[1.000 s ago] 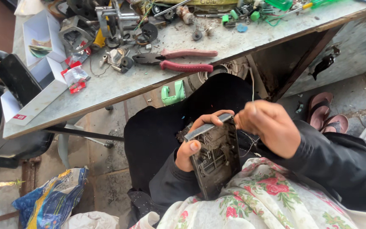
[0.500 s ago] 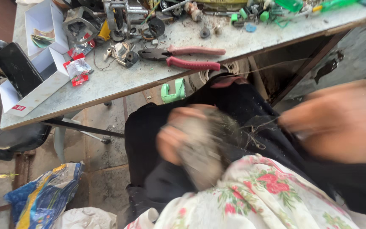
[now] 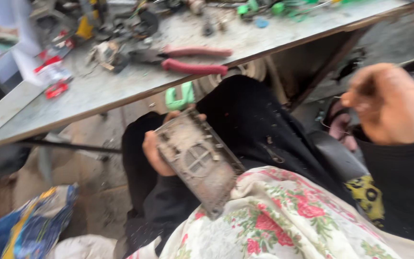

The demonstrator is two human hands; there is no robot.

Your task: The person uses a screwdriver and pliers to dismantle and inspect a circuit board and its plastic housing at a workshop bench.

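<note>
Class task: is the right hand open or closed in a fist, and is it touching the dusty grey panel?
Closed: the right hand is fisted, raised apart from the dusty grey panel, which the left hand holds.

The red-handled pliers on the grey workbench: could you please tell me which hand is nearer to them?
Left. The left hand, holding a dusty grey slotted plate, sits just below the red-handled pliers; the right hand is raised far off to their right.

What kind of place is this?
Probably a small repair workshop. A grey workbench is littered with metal parts, red-handled pliers lie on it, and the left hand holds a dusty grey metal panel with a round vent.
</note>
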